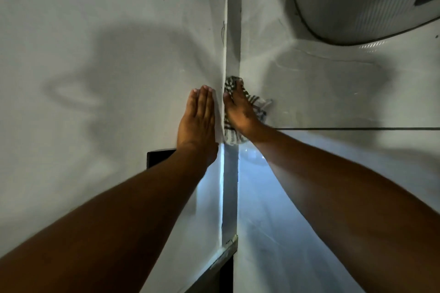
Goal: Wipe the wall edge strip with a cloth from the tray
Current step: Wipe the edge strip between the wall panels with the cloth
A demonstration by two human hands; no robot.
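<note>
A grey vertical edge strip (232, 31) runs down the corner between two white walls. My right hand (240, 112) presses a striped black-and-white cloth (232, 137) against the strip at mid height, fingers spread over the fabric. The cloth bunches out above the fingertips, below the wrist and to the right. My left hand (198, 116) lies flat on the left wall just beside the strip, fingers straight and together, holding nothing. No tray is in view.
A large white rounded appliance (357, 0) hangs at the upper right. A dark horizontal line (357, 128) crosses the right wall. A black rectangular plate (158, 157) sits on the left wall under my left forearm. A dark ledge (214, 266) lies at the bottom.
</note>
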